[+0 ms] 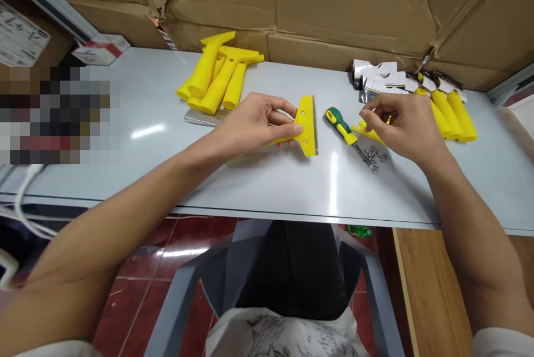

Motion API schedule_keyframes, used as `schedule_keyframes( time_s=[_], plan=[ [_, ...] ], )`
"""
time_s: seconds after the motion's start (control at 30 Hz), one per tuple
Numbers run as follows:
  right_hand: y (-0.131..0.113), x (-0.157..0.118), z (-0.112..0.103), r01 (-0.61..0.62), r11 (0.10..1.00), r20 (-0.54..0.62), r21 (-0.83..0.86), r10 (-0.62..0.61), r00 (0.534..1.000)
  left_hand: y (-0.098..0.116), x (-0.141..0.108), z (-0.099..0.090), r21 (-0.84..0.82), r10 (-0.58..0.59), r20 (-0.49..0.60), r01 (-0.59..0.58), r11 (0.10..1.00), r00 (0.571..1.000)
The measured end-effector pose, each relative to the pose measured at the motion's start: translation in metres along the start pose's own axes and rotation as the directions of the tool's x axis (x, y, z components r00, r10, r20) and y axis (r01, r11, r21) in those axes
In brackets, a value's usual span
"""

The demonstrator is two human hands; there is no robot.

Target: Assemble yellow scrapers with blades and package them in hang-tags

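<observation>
My left hand [252,123] is closed around the handle of a yellow scraper [307,115], its head turned to the right. Two holes show in that head, and a thin metal blade runs along its edge. To the right, my right hand [411,120] hovers over the table with thumb and fingertips pinched together; whatever may be between them is too small to make out. Partly hidden behind that hand lies a yellow piece [369,131]. Between my hands is a green and yellow screwdriver [340,124], its shaft beside a small pile of screws [376,155].
Several yellow scraper handles [217,76] are heaped at the back left, near a flat metallic strip [200,118]. Scrapers with white card sleeves [384,79] lie at the back right, beside more yellow handles [461,118]. Cardboard [317,6] walls the table's [146,101] back edge.
</observation>
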State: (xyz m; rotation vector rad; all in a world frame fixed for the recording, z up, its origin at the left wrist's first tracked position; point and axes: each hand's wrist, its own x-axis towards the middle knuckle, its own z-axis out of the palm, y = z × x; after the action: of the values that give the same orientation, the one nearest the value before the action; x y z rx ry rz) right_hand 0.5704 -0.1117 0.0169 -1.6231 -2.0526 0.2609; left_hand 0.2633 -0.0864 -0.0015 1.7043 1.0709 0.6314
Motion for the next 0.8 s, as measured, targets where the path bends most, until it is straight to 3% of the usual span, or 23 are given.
schedule_keyframes(
  time_s=[0.07, 0.13, 0.23, 0.3, 0.5, 0.8],
  plan=[
    [0.004, 0.0, -0.013, 0.018, 0.994, 0.069, -0.104, -0.011, 0.998, -0.001, 0.001, 0.001, 0.0, 0.006, 0.002, -0.006, 1.0, 1.0],
    [0.016, 0.002, -0.027, 0.069, 0.981, 0.235, -0.183, -0.025, 0.972, -0.003, 0.002, 0.003, 0.003, 0.027, 0.007, -0.027, 1.0, 1.0],
    [0.039, 0.004, -0.038, 0.131, 0.976, 0.507, -0.174, -0.025, 0.861, -0.009, 0.003, 0.004, -0.006, 0.054, 0.023, -0.053, 0.999, 0.998],
    [0.05, 0.005, -0.036, 0.125, 0.979, 0.576, -0.16, -0.01, 0.818, -0.011, 0.004, 0.005, -0.003, 0.06, 0.024, -0.06, 0.998, 0.998],
    [0.054, 0.006, -0.024, 0.133, 0.982, 0.57, -0.134, -0.034, 0.821, -0.013, 0.005, 0.005, 0.033, 0.071, 0.015, -0.072, 0.997, 0.997],
    [0.043, 0.004, -0.031, 0.201, 0.978, 0.506, -0.051, -0.148, 0.85, 0.0, 0.0, 0.01, -0.001, -0.017, 0.03, 0.017, 1.0, 0.999]
  ],
)
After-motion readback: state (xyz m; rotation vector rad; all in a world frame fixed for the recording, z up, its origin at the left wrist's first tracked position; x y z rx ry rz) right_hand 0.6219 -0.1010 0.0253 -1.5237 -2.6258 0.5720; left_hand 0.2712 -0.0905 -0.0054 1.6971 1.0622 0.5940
